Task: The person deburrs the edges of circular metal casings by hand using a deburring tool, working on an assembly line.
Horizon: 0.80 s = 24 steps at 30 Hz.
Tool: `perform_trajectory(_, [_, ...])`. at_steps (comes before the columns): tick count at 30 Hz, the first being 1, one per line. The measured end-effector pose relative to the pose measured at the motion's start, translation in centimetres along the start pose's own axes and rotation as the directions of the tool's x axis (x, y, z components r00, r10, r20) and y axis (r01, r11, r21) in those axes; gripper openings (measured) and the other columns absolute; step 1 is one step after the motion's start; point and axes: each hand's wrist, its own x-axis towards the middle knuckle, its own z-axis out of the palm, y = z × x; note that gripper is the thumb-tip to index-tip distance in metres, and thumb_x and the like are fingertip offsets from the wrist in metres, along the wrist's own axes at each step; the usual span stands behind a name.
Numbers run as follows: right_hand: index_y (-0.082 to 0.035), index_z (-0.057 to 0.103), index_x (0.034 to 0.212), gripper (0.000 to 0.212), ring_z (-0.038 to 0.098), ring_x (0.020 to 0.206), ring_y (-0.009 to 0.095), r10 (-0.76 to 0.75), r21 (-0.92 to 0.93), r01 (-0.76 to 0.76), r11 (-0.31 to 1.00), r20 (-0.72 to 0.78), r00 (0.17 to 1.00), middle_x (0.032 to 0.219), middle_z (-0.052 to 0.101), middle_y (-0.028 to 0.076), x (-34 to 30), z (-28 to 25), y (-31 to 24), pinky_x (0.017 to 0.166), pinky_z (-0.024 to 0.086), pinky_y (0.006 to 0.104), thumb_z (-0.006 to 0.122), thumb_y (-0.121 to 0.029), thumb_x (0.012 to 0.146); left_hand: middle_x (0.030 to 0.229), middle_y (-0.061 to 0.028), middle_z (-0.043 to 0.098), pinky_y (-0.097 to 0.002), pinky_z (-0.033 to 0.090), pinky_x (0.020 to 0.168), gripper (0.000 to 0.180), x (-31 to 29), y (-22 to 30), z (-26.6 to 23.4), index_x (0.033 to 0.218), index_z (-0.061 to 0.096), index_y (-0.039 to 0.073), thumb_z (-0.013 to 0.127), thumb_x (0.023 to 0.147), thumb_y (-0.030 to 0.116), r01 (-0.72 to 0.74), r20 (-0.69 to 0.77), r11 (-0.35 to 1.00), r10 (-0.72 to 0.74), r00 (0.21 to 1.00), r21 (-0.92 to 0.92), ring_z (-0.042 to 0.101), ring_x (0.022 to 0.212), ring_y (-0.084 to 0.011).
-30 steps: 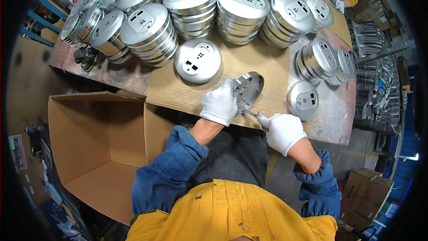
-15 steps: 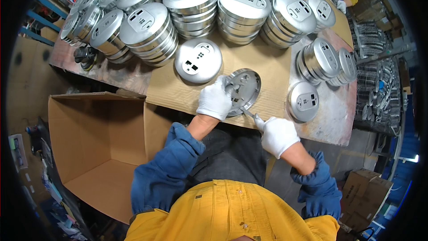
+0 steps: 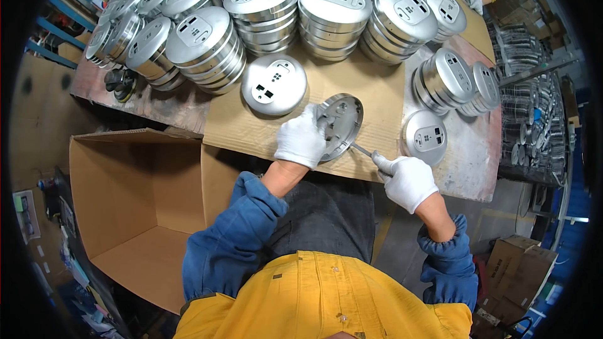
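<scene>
A round grey metal housing is tilted up on its edge over the cardboard sheet, its hollow inner side with ribs and bosses showing. My left hand, in a white glove, grips its left rim, with fingers reaching into the hollow. In my gloved right hand is a slim metal rod-shaped tool, perhaps a file. Its tip meets the housing's lower right rim. Behind my left hand a similar housing lies with its domed, slotted face up. Another housing rests to the right of my work.
Stacks of silver housings fill the back of the table, with shorter stacks at the right. A dark power tool sits at the left. An open cardboard box stands below the table's left front. A co-worker's gloved hands show far right.
My right hand and the tool have shifted right and slightly down, with the tool's tip moving along the rim. My left hand keeps its hold, and the housing has tilted slightly.
</scene>
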Motion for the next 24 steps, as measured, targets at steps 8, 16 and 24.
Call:
perform_trajectory(8, [-0.014, 0.059, 0.12, 0.042, 0.064, 0.069, 0.032, -0.096, -0.112, 0.107, 0.988, 0.096, 0.991, 0.073, 0.064, 0.014, 0.7, -1.3, -1.2, 0.059, 0.049, 0.0431, 0.051, -0.01, 0.079, 0.072, -0.014, 0.065, -0.042, 0.051, 0.056, 0.024, -1.1, 1.1, 0.1, 0.101, 0.059, 0.009, 0.065, 0.08, 0.02, -0.193, -0.075, 0.98, 0.196, 0.978, 0.053, 0.064, 0.062, -0.0345])
perform_trajectory(16, [-0.014, 0.06, 0.118, 0.04, 0.064, 0.069, 0.032, -0.117, -0.144, 0.14, 0.98, 0.161, 0.98, 0.074, 0.065, 0.013, 1.5, -1.0, -1.5, 0.058, 0.049, 0.043, 0.05, -0.009, 0.079, 0.072, -0.0134, 0.065, -0.0417, 0.052, 0.056, 0.028, -1.4, 1.6, -0.2, 0.104, 0.058, 0.01, 0.064, 0.077, 0.013, -0.21, -0.052, 0.976, 0.213, 0.976, 0.063, 0.064, 0.062, -0.0338])
perform_trajectory(24, [-0.012, 0.062, 0.11, 0.032, 0.064, 0.067, 0.033, -0.129, -0.124, 0.142, 0.982, 0.105, 0.986, 0.071, 0.065, 0.012, 1.6, -1.1, -1.6, 0.057, 0.049, 0.0434, 0.05, -0.011, 0.081, 0.072, -0.0099, 0.065, -0.0387, 0.052, 0.053, 0.022, -1.4, 1.1, 0.3, 0.094, 0.056, 0.011, 0.068, 0.077, 0.017, -0.243, -0.053, 0.968, 0.246, 0.968, 0.058, 0.064, 0.06, -0.031])
